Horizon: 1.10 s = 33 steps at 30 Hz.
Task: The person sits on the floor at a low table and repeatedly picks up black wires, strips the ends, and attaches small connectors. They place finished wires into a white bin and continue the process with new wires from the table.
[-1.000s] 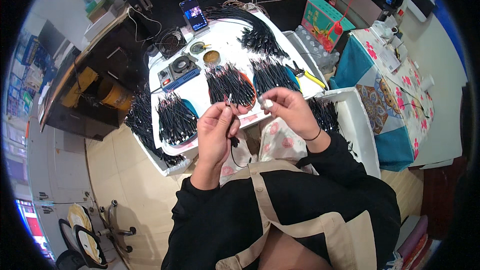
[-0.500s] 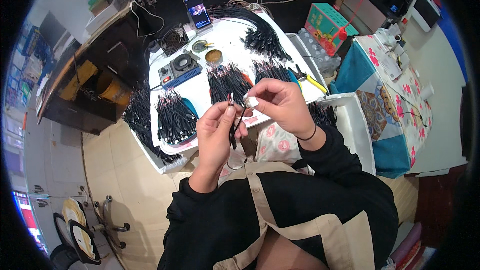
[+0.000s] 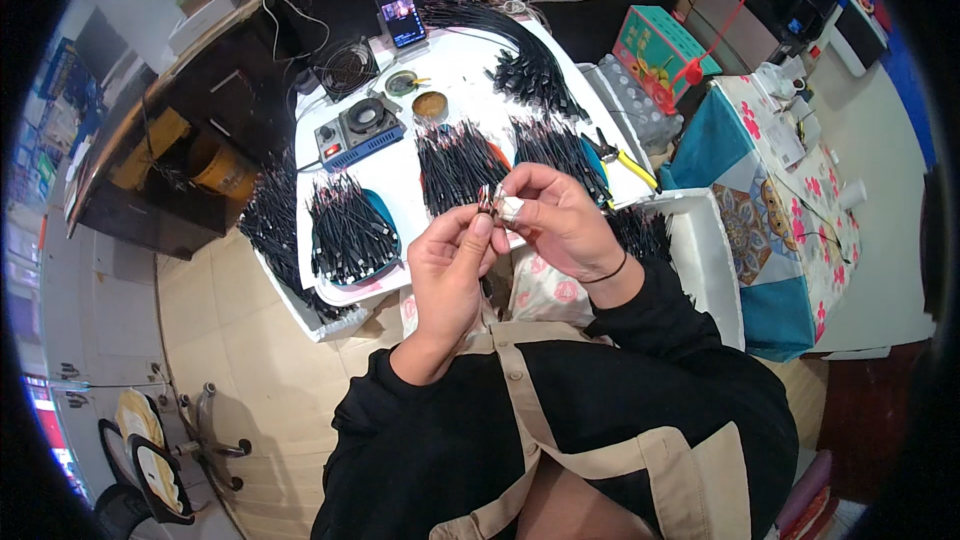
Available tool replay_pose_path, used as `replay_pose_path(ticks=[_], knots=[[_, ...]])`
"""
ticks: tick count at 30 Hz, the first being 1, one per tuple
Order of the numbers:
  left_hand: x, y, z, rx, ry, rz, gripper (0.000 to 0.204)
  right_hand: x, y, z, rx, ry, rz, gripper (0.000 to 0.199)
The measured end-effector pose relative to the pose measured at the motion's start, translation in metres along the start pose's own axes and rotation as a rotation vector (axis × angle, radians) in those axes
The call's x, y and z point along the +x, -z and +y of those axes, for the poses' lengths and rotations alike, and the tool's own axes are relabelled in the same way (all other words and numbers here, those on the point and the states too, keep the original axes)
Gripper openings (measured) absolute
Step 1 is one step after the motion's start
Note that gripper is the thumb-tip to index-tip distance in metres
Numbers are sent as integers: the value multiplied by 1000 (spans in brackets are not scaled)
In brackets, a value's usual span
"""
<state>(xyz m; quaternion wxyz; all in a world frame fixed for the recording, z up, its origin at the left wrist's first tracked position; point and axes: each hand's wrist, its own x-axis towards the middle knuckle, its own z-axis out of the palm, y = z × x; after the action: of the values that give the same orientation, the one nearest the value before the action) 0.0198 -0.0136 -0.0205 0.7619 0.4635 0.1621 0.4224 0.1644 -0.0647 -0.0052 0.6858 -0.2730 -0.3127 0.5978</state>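
Observation:
Above my lap, at the table's near edge, both hands meet at the fingertips. My left hand (image 3: 450,265) is closed, thumb and fingers pinching a thin black cable with bare wire ends (image 3: 486,199) pointing up. My right hand (image 3: 570,230) is closed in a pinch at those same wire ends, with a white wrap (image 3: 510,209) around a fingertip. Most of the cable is hidden behind my fingers. Just beyond lie bundles of black cables (image 3: 455,168), one bundle on the left (image 3: 348,230) and another on the right (image 3: 553,152).
On the white table (image 3: 470,55) stand a small blue-based heating device (image 3: 368,127), a tin of amber material (image 3: 430,104), a fan (image 3: 347,73) and a propped phone (image 3: 399,15). Yellow-handled pliers (image 3: 628,162) lie at the right edge. White foam boxes (image 3: 705,240) flank the table.
My hands have come closer together, and my right fingertips now meet the wire ends at my left hand. The cable tail that hung below is now mostly hidden.

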Motion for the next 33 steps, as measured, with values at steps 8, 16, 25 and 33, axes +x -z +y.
replay_pose_path(ticks=[8,16,25,33], knots=[[2,9,1,-142,190,-34,17,3,10,11,198,-188,-77,11],[8,18,5,-135,243,-121,16,6,9,5,186,-266,-13,22],[9,23,5,-59,221,-163,15,5,6,6,65,-252,5,19],[2,22,8,-28,257,-175,17,5,5,6,-44,-305,46,23]])
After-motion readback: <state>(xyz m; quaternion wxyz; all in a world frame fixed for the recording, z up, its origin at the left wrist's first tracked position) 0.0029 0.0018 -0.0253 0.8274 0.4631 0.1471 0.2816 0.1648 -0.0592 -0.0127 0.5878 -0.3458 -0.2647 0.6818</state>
